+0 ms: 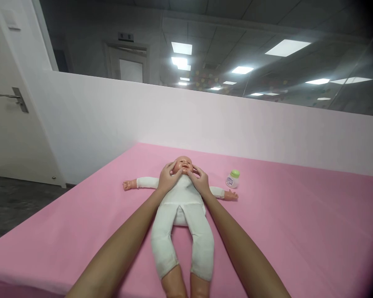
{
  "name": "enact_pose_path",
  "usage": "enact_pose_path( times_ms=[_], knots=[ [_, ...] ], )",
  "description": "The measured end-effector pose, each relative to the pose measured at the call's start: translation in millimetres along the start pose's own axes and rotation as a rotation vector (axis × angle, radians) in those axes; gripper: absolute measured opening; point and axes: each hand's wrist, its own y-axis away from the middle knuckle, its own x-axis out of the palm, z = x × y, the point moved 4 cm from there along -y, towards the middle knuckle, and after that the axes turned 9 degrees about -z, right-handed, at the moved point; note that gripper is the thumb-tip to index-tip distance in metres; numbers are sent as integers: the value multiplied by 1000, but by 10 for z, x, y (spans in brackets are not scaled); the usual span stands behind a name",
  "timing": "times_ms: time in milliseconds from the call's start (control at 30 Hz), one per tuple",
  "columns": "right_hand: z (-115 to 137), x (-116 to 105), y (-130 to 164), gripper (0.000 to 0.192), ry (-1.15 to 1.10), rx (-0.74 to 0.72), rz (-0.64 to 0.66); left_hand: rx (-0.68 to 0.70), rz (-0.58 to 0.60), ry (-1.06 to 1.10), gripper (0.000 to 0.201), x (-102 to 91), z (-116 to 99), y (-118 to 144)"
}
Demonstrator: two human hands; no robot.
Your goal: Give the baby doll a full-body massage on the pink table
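Observation:
A baby doll (183,194) with a white cloth body lies on its back on the pink-covered table (90,231). Its arms stretch out to both sides, and its legs point towards me. My left hand (168,177) cups the left side of the doll's head, thumb at the chin and fingers along the cheek. On the opposite side, my right hand (200,179) does the same, so the doll's face (184,163) sits between both hands. Parts of the fingers are hidden behind the head. Beyond the doll's right-side hand stands a small clear bottle (232,180) with a green cap.
A white half wall (205,120) runs along the table's far side, with dark glass above it reflecting ceiling lights. At the left is a white door (15,132) with a metal handle (18,99). Grey floor (6,203) shows beside the table's left edge.

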Motion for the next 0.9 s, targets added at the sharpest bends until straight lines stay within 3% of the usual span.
enact_pose_path(
  times_ms=[167,333,500,633,767,900],
  knots=[
    [30,-7,-2,46,-19,10,-8,4,1,16,42,-11,-13,-6],
    [43,-6,4,53,1,-4,-5,5,1,-3,53,0,6,-6],
    [33,-7,4,48,-6,2,-7,-4,0,6,44,0,0,-4],
    [15,-4,-1,53,-7,0,1,-15,-1,-2,52,6,8,-2],
    [-10,-6,-12,47,-16,13,-11,-5,-3,4,47,8,19,-2],
    [-14,-3,-11,53,-3,0,-6,-4,-1,-5,49,11,30,-6]
  ],
)
